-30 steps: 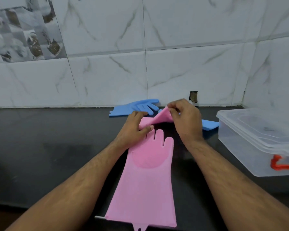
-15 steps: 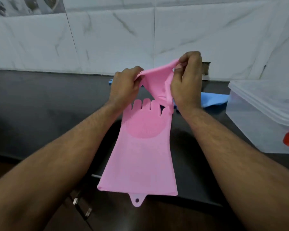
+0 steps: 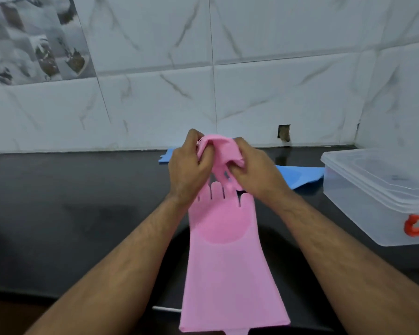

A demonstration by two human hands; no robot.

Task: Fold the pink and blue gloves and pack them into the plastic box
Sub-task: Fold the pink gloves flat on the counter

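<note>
One pink glove (image 3: 228,257) lies flat on the black counter (image 3: 70,213), fingers pointing away from me, its cuff hanging over the front edge. Above its fingertips my left hand (image 3: 189,170) and my right hand (image 3: 254,172) both grip a second pink glove (image 3: 224,151), bunched up between them. Parts of the blue gloves (image 3: 300,176) show behind my hands, flat on the counter near the wall. The clear plastic box (image 3: 373,213) stands at the right with its lid on and a red latch (image 3: 415,229) on its near side.
A white marble-tiled wall (image 3: 252,93) runs along the back of the counter and turns the corner at the right behind the box. A small hole (image 3: 284,132) in the wall sits just above the counter.
The second pink glove, held up and spread between both hands half a second ago, is now bunched tighter with my hands closer together. The flat pink glove has not moved.
</note>
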